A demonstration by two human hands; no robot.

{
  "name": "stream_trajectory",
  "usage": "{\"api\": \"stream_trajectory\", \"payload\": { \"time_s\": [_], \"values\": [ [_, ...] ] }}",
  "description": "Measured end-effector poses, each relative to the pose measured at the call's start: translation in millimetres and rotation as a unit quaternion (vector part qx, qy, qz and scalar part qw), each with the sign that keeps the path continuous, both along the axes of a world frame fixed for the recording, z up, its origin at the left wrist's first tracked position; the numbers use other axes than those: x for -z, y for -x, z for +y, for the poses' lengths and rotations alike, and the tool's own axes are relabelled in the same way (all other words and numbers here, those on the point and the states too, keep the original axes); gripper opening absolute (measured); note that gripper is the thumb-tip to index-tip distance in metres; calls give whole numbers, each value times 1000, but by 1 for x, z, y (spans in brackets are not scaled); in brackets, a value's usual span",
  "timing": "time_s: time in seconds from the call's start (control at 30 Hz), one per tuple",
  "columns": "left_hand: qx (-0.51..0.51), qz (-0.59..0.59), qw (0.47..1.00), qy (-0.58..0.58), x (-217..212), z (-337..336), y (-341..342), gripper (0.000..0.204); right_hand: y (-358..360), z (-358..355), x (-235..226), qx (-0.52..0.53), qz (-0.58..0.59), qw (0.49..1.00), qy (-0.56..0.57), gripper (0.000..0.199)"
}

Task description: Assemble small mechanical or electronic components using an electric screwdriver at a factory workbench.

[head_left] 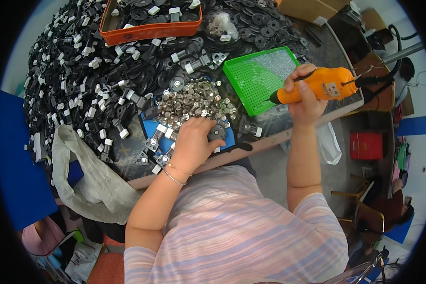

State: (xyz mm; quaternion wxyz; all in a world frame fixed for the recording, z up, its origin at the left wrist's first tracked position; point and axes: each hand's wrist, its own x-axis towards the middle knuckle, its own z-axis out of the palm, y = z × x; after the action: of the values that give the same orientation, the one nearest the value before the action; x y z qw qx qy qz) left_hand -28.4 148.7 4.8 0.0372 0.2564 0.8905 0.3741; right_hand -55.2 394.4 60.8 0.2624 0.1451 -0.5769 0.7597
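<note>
My right hand [305,102] is wrapped round an orange electric screwdriver [319,86]. Its black tip points left, over the near right part of a green perforated tray [258,100] that holds many small clear pieces [277,64]. At the front of the table my left hand [190,139] curls around a black round part [217,133], thumb on the near side and fingers on the far side. Just beyond those fingers lies a heap of small shiny metal pieces [194,100]. Several black fittings with white ends [157,137] lie left of the hand on a blue sheet [229,137].
A large mound of black and white parts [94,90] covers the table's left and back. An orange-red bin [151,35] sits on it. Grey cloth [87,184] hangs at the left front edge. A cardboard box [312,10] stands at the back; the screwdriver's cable runs right.
</note>
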Motion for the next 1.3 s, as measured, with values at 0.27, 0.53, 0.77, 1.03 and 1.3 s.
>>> {"api": "stream_trajectory", "payload": {
  "time_s": [0.27, 0.53, 0.77, 1.03, 1.3],
  "values": [
    [2, 15, 1000, -6, 4, 0, 0, 46, -1, 2, 2, 15, 1, 1000, -1, 19],
    [2, 14, 1000, -9, 2, 0, 1, 45, 0, -3, -3, 4, 7, 999, 39, 20],
    [0, 17, 1000, -7, 1, 0, -1, 45, -1, -1, 1, 1, 6, 999, 40, 20],
    [1, 10, 1000, -21, 2, -1, 1, 44, -16, -12, -27, -25, 33, 999, -3, 25],
    [4, 22, 999, -28, 9, -1, 3, 43, -21, -82, -10, -156, 22, 982, -108, 25]
  ]
}}
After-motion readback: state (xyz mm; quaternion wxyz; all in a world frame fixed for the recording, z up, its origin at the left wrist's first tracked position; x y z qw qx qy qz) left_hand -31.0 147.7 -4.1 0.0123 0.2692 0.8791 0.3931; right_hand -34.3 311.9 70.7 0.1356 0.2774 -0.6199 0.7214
